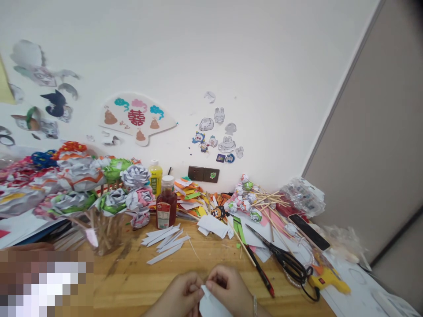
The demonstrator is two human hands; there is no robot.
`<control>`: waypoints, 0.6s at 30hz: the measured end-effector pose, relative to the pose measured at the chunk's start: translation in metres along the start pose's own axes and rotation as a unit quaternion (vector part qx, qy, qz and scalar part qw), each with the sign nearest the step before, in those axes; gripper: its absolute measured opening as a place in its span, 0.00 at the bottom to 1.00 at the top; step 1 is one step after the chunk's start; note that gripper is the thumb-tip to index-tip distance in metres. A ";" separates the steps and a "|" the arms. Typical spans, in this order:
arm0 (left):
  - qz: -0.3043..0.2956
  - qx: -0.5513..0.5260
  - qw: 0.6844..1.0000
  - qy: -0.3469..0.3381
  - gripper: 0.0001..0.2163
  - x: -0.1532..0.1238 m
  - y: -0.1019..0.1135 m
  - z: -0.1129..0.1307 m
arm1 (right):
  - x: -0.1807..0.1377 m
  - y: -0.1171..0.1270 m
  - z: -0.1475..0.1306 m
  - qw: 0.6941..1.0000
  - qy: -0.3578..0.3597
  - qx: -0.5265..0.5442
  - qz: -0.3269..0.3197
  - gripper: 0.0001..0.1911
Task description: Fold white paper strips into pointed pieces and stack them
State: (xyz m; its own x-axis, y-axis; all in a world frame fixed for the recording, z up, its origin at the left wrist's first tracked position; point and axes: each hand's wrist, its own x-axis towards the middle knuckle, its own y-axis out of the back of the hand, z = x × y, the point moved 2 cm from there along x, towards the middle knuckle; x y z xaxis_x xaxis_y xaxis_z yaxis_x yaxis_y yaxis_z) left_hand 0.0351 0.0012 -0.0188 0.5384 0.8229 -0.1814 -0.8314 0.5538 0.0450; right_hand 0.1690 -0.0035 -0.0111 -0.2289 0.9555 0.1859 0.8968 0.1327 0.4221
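Wood-grained table [125, 281] | left hand [187, 288], right hand [229, 286] pinch paper [213, 304] (smooth, white)

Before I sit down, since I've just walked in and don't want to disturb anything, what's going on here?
A person's left hand and right hand are pinching a piece of white paper between them. Beyond them lie loose paper strips. Scissors and a glue gun lie to the right, and paper flowers are bunched on the left.
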 end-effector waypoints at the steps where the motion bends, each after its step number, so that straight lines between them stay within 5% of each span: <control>1: 0.000 0.005 1.000 -0.001 0.21 0.000 0.000 0.000 | 0.000 0.000 0.000 1.000 -0.001 -0.004 -0.001 0.04; 18: -0.027 -0.018 0.999 -0.011 0.20 0.001 0.001 0.001 | -0.001 -0.001 0.000 0.997 0.027 -0.072 -0.015 0.04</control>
State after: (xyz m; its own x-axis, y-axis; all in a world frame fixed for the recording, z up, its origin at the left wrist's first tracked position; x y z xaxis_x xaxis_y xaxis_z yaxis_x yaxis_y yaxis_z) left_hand 0.0345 0.0030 -0.0181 0.5855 0.7944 -0.1616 -0.8050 0.5932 -0.0001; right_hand 0.1678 -0.0042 -0.0118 -0.2787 0.9354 0.2174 0.8265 0.1183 0.5504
